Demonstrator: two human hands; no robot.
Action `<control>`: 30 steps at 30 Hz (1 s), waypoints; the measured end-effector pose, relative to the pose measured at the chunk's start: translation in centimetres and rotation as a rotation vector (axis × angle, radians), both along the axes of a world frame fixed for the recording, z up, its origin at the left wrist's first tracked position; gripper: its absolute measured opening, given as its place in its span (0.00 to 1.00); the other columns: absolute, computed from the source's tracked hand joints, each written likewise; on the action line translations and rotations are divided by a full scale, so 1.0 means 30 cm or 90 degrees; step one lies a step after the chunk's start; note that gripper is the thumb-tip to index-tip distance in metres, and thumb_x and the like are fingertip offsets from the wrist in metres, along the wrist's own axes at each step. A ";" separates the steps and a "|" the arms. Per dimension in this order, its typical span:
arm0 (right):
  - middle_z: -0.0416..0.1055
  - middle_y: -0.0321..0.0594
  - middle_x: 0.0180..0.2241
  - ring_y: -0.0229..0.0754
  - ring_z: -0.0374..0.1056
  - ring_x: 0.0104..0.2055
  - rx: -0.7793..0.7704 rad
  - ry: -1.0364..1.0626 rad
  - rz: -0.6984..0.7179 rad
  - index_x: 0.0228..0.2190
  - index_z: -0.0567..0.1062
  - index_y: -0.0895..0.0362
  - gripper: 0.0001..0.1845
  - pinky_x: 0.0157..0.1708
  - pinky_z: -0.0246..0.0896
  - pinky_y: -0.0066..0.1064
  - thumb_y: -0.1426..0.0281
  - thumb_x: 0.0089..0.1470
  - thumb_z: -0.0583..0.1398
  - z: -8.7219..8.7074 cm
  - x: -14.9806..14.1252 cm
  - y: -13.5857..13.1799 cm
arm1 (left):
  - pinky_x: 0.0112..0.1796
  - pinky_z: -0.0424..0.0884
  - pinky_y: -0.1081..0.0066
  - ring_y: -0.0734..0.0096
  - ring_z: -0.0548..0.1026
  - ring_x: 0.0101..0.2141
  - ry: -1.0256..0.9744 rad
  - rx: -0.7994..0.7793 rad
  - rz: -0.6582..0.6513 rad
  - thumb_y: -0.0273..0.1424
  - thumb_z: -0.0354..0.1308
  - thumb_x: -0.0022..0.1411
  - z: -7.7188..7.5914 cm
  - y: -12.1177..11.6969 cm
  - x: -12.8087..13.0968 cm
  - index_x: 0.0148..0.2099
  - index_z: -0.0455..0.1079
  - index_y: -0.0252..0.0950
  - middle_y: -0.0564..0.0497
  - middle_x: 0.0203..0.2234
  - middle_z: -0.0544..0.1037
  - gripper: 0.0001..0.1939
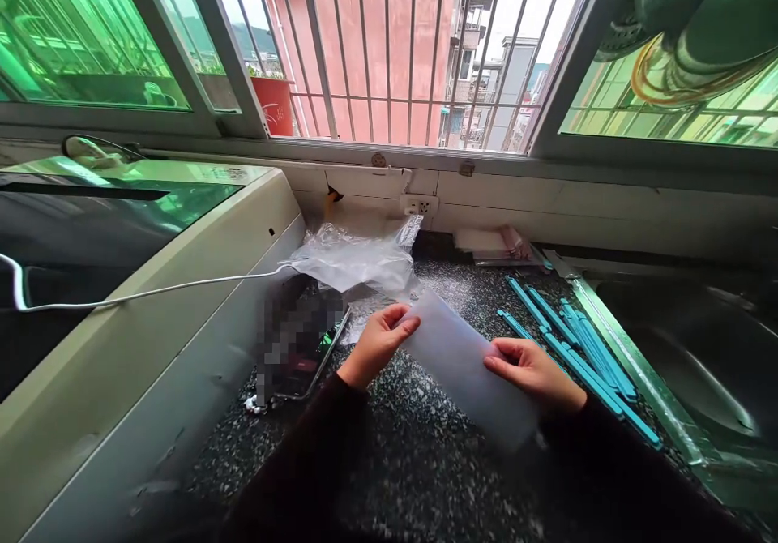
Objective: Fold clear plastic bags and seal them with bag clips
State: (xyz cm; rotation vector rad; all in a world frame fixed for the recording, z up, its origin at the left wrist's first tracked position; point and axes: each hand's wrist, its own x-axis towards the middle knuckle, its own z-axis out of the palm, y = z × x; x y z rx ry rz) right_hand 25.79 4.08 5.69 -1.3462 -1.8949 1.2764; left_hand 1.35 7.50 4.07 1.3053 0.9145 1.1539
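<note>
Both hands, left hand and right hand, hold a frosted plastic sheet above the speckled counter.

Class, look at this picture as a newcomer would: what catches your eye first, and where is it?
First, the frosted sheet in the centre, held over the dark speckled counter by the left hand and the right hand. Next, the blue strips lying to its right, beside the sink. Behind, a crumpled clear bag sits under the barred window.

Bright daylight floods through the window, edges bend strongly (wide-angle lens), foreground slightly blurred.
</note>
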 end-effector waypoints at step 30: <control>0.59 0.31 0.19 0.32 0.52 0.21 -0.039 0.200 -0.116 0.22 0.69 0.59 0.24 0.22 0.49 0.26 0.49 0.40 0.61 -0.092 -0.097 0.004 | 0.23 0.52 0.77 0.80 0.59 0.21 0.000 -0.167 -0.186 0.46 0.65 0.41 -0.040 -0.059 0.081 0.28 0.66 0.31 0.56 0.18 0.65 0.22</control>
